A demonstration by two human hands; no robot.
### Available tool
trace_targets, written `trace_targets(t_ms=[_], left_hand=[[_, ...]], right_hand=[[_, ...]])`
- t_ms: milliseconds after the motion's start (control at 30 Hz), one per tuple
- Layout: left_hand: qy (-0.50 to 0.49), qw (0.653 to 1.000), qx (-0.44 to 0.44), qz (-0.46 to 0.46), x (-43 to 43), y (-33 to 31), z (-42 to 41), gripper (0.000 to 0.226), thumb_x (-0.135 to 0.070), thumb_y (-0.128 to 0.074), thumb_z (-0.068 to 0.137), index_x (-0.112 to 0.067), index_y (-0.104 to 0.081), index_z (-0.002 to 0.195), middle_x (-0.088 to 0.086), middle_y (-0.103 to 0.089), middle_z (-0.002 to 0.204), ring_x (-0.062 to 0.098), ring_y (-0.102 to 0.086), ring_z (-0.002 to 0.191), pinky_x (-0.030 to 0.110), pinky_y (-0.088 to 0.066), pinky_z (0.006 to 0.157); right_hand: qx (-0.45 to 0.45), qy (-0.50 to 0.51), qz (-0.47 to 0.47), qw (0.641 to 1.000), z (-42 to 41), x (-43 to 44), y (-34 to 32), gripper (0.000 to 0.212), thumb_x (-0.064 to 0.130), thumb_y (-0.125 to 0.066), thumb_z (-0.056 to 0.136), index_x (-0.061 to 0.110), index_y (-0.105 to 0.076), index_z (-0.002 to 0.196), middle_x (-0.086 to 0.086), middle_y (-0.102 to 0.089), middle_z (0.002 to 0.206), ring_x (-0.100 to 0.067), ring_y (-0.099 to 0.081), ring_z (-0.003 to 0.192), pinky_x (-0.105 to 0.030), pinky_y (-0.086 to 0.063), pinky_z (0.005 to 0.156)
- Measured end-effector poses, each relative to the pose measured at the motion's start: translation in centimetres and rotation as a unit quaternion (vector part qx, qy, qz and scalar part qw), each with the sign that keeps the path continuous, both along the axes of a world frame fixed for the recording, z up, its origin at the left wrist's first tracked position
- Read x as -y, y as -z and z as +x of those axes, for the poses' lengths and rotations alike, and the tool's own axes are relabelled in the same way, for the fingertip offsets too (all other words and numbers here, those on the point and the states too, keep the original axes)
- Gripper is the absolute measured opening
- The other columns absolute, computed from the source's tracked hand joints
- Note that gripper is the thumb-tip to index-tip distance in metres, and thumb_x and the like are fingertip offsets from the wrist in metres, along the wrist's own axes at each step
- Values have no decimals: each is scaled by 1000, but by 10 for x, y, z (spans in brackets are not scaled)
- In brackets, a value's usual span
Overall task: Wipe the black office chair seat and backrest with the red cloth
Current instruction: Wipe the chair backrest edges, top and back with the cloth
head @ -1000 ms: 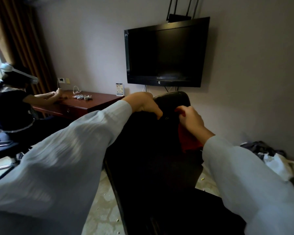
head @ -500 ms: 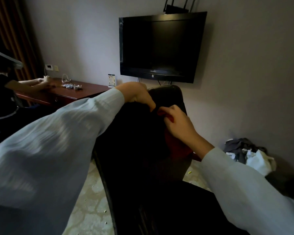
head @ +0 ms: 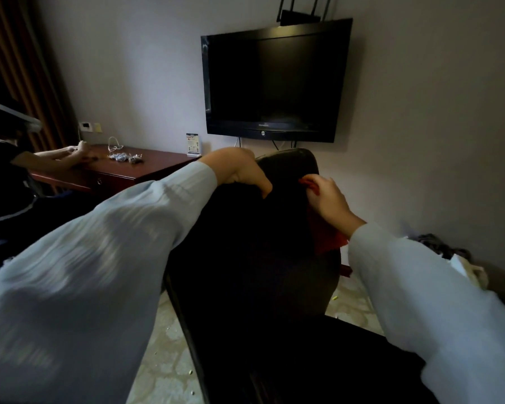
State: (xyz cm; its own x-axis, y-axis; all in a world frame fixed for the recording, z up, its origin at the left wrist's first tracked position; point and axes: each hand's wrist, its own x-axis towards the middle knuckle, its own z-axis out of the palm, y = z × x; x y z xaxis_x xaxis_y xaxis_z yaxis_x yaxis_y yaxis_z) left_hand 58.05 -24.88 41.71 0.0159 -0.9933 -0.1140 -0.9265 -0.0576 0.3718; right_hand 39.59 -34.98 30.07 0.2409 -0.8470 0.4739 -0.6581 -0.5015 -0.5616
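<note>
The office chair (head: 245,258) stood in the middle, with a television (head: 274,83) on the wall above and behind its backrest (head: 289,167). The left hand (head: 239,170) gripped the backrest's top edge, and the right hand (head: 330,199) held the cloth (head: 330,243) against its right side. A desk (head: 146,167) stood to the chair's left against the wall, a card stand (head: 193,144) at its right end. A heap of clothing (head: 443,249) lay on the floor at right.

My only camera rides on my head, looking forward and down. The chair backrest (head: 254,243) is close below it, the television (head: 274,83) beyond.
</note>
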Motion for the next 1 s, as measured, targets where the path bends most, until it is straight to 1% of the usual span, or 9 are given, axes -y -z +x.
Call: trace_targets(t_ms=[100, 200, 300, 467, 567, 667, 800, 900, 1000], left_hand=[[6, 1000, -3, -1, 3, -1, 3, 30, -30, -69, 79, -14, -51, 97, 4, -57, 90, 17, -56, 81, 33, -45, 81], [6, 1000, -2, 1, 4, 1, 4, 31, -28, -69, 80, -13, -51, 98, 4, -57, 91, 21, -57, 88, 35, -46, 87], [7, 1000, -2, 13, 4, 1, 3, 33, -28, -69, 79, -12, -51, 101, 6, -58, 92, 22, -57, 90, 37, -46, 93], [1, 1000, -3, 6, 0, 1, 1, 33, -28, -67, 82, -10, -53, 106, 9, -59, 99, 23, -56, 93, 35, -45, 90], [-11, 1000, -5, 5, 0, 2, -2, 33, -28, -68, 81, -12, -50, 105, 6, -58, 94, 19, -56, 84, 34, -44, 82], [-24, 1000, -3, 1, 0, 4, -4, 36, -28, -69, 79, -14, -51, 106, 5, -57, 91, 18, -56, 82, 33, -45, 80], [-30, 999, 8, -25, -6, 4, -7, 40, -33, -71, 76, -14, -53, 107, 3, -56, 89, 16, -54, 79, 31, -42, 71], [-34, 998, 16, -53, -18, -1, -10, 41, -35, -71, 76, -15, -53, 107, 5, -55, 98, 18, -52, 84, 32, -39, 74], [-34, 998, -6, -55, -31, -2, -12, 41, -40, -72, 76, -14, -57, 103, 6, -61, 105, 20, -58, 86, 32, -44, 76]], right_hand=[[-26, 34, 5, 999, 11, 8, -7, 35, 17, -44, 96, 19, -54, 130, -16, -49, 126, -37, -51, 112, -39, -40, 95], [-42, 12, 11, 999, 13, 12, -11, 35, 15, -43, 95, 21, -58, 126, -14, -54, 124, -36, -53, 112, -36, -41, 91], [-53, -4, 7, 999, 14, 3, -13, 34, 15, -42, 96, 19, -57, 127, -13, -52, 124, -34, -51, 111, -36, -41, 91], [-17, -57, -40, 997, 13, -31, -8, 31, 12, -46, 96, 13, -57, 125, -12, -52, 121, -27, -53, 108, -25, -40, 85], [-4, -89, -56, 994, 18, -53, -4, 31, 12, -48, 96, 14, -57, 126, -8, -52, 120, -23, -54, 107, -25, -43, 86], [-5, -111, -77, 991, 22, -78, 2, 33, 11, -50, 95, 13, -57, 127, -4, -51, 115, -22, -55, 102, -17, -42, 78], [40, -181, -119, 976, 25, -121, 12, 38, 25, -47, 86, 13, -65, 117, -4, -58, 113, -18, -58, 100, -27, -48, 80], [46, -225, -127, 965, 27, -153, 14, 42, 31, -44, 85, 18, -65, 119, 1, -59, 116, -15, -58, 105, -30, -49, 85], [29, -241, -132, 961, 25, -179, 19, 43, 32, -43, 85, 20, -63, 122, 2, -57, 118, -15, -58, 106, -33, -50, 86]])
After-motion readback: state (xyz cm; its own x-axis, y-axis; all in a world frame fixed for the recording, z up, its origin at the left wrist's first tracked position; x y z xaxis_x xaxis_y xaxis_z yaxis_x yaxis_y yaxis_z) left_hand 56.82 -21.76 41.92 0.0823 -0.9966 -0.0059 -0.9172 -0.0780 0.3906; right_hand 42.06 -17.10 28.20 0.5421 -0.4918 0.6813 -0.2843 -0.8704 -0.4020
